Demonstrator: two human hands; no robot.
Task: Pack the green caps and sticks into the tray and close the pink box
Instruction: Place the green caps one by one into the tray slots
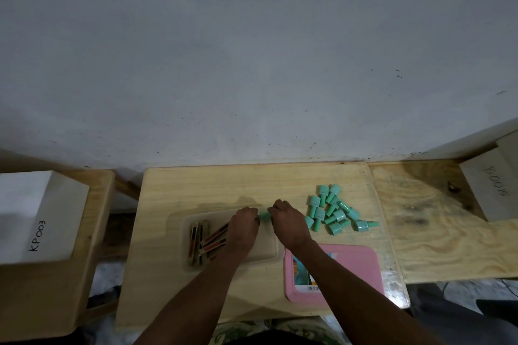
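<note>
Both hands meet over the far edge of a pale tray (186, 232) on the wooden table. My left hand (243, 225) and my right hand (288, 223) pinch one green cap (265, 216) between them. Several sticks (206, 241) with red and dark faces lie in the tray's left half. A pile of several green caps (332, 211) lies on the table to the right of my hands. The pink box (356, 263) sits at the near right, partly under my right forearm, with a printed label on its top.
The wooden table (196, 185) stands against a grey wall. A white box marked KP003 (36, 218) rests on a stand to the left. A plywood board (434, 227) and another marked white box (487, 187) lie to the right.
</note>
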